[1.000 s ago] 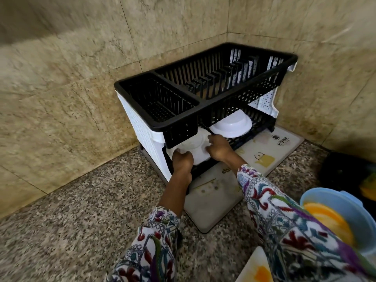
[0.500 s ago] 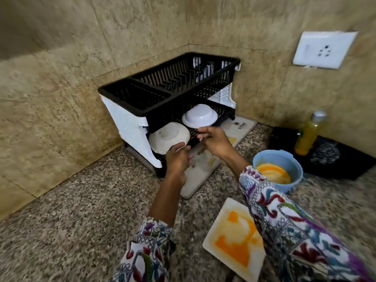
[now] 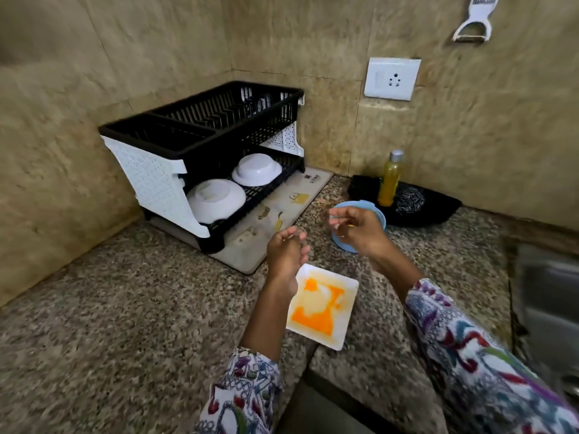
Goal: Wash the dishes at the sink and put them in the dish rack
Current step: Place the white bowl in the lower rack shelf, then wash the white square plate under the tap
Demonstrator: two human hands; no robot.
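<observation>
A black and white two-tier dish rack [image 3: 156, 173] stands in the wall corner. On its lower shelf two white bowls lie upside down: one at the front left [image 3: 216, 198], one further back [image 3: 257, 170]. A white square plate [image 3: 322, 308] smeared with orange lies on the counter. A blue bowl [image 3: 379, 214] sits behind my right hand [image 3: 357, 227]. My left hand [image 3: 286, 249] hovers above the plate's far edge, fingers loosely curled, holding nothing. My right hand is also empty, fingers relaxed.
A drying mat [image 3: 282, 208] lies under the rack. A yellow liquid bottle [image 3: 390, 180] and a steel scrubber [image 3: 410, 198] sit on a black tray [image 3: 445, 211]. The steel sink [image 3: 551, 302] is at the right. A wall socket [image 3: 391, 78] is above.
Both hands let go of the front white bowl on the lower shelf and drew back from the rack toward the dirty plate and blue bowl. The view pulled back and right.
</observation>
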